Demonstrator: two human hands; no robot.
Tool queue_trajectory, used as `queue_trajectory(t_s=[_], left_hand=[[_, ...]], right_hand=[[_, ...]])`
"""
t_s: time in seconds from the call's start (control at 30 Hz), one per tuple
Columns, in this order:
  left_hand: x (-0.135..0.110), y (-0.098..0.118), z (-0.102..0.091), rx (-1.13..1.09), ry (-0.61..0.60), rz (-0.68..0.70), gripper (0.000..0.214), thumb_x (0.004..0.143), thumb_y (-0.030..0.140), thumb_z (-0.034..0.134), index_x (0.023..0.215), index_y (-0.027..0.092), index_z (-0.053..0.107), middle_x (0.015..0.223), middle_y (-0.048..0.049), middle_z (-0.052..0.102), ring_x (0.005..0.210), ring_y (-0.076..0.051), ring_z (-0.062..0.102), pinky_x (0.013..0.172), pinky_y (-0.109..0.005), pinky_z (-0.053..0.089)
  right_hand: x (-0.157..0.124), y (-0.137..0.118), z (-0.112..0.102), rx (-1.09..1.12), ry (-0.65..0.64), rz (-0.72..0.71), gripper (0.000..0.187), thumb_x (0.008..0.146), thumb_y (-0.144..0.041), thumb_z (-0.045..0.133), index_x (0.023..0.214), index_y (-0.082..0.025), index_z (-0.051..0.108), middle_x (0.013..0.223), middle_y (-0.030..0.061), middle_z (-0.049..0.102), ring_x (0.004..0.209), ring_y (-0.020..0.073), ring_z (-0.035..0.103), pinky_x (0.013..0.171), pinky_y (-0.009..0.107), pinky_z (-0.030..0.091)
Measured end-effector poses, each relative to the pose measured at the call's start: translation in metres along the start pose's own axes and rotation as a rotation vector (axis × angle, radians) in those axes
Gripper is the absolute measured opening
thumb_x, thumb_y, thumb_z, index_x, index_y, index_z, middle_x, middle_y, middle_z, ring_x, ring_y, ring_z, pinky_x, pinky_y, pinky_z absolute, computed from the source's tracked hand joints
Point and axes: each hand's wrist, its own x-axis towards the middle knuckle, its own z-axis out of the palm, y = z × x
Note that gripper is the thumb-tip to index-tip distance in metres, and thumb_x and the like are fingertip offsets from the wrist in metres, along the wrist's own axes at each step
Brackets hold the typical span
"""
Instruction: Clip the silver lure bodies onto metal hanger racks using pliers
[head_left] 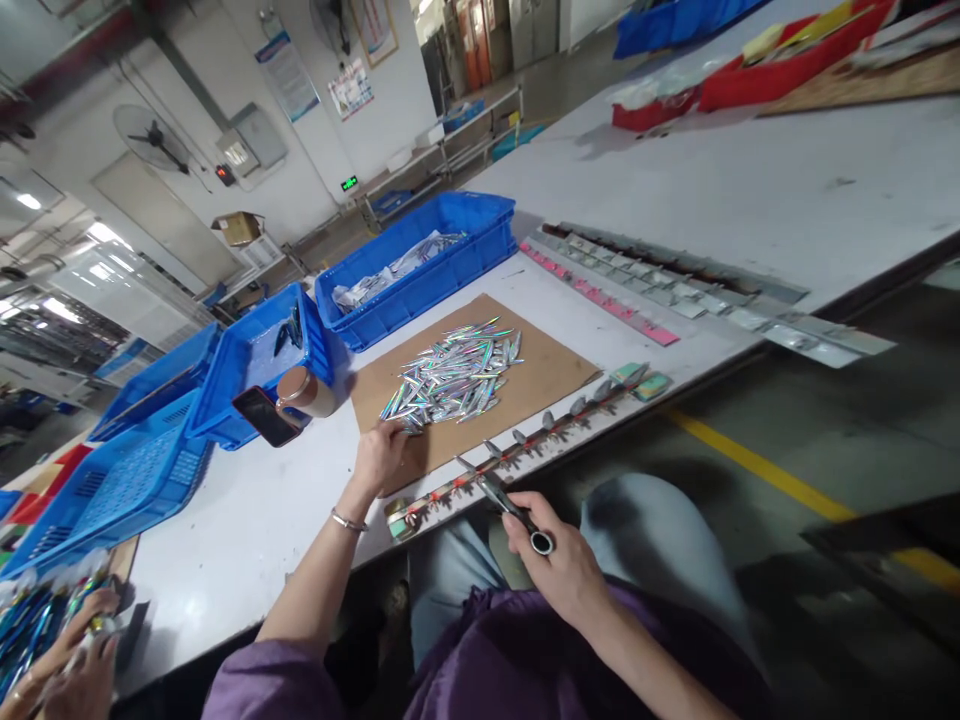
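Observation:
My left hand [380,452] reaches to the near edge of a pile of shiny holographic fish-shaped lures [452,376] on a brown cardboard sheet [547,370]; its fingers curl on the pile's edge, and whether they grip a piece is unclear. My right hand [559,565] sits over my lap, closed around black-handled pliers [504,503] whose tip points at a long strip [517,445] along the table's front edge with several lures clipped on it.
Blue bins [420,265] [259,365] stand behind the cardboard, with a phone [264,415] and a brown jar [304,392] beside them. More metal strips [675,280] lie to the right. Another person's hands [67,660] work with lures at the lower left.

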Motion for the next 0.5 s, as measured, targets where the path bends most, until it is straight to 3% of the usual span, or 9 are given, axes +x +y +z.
queue_trajectory(t_s=[0.1, 0.23, 0.37, 0.5], left_hand=[[0.019, -0.02, -0.007, 0.142, -0.071, -0.059, 0.011, 0.087, 0.018, 0.069, 0.096, 0.021, 0.075, 0.088, -0.0055, 0.07, 0.085, -0.023, 0.068, 0.082, -0.033, 0.053], [0.03, -0.021, -0.008, 0.244, -0.238, 0.097, 0.008, 0.08, 0.015, 0.074, 0.081, 0.019, 0.068, 0.089, -0.0067, 0.067, 0.092, -0.025, 0.067, 0.086, -0.034, 0.052], [0.02, -0.014, -0.008, 0.285, -0.25, 0.124, 0.009, 0.084, 0.015, 0.069, 0.079, 0.018, 0.062, 0.082, -0.0089, 0.068, 0.085, -0.025, 0.067, 0.082, -0.034, 0.05], [-0.005, -0.014, -0.018, 0.178, -0.199, 0.056, 0.009, 0.091, 0.022, 0.06, 0.096, 0.018, 0.066, 0.064, -0.0018, 0.063, 0.063, -0.019, 0.063, 0.069, -0.029, 0.048]], right_hand=[[0.0, -0.002, 0.002, 0.021, 0.003, -0.005, 0.035, 0.095, -0.056, 0.043, 0.108, -0.026, 0.058, 0.068, 0.0023, 0.073, 0.067, 0.0255, 0.072, 0.065, 0.034, 0.049], [-0.006, -0.002, 0.002, -0.076, 0.034, -0.042, 0.036, 0.096, -0.053, 0.043, 0.111, -0.026, 0.06, 0.073, 0.0052, 0.075, 0.071, 0.0278, 0.073, 0.065, 0.035, 0.048], [-0.02, -0.004, 0.0, -0.084, 0.039, -0.046, 0.036, 0.096, -0.052, 0.045, 0.113, -0.024, 0.062, 0.077, 0.0077, 0.076, 0.073, 0.0297, 0.073, 0.067, 0.037, 0.047], [-0.027, -0.01, 0.006, 0.257, -0.043, 0.074, 0.038, 0.092, -0.059, 0.055, 0.108, -0.025, 0.061, 0.067, 0.0019, 0.071, 0.062, 0.0237, 0.067, 0.063, 0.034, 0.047]])
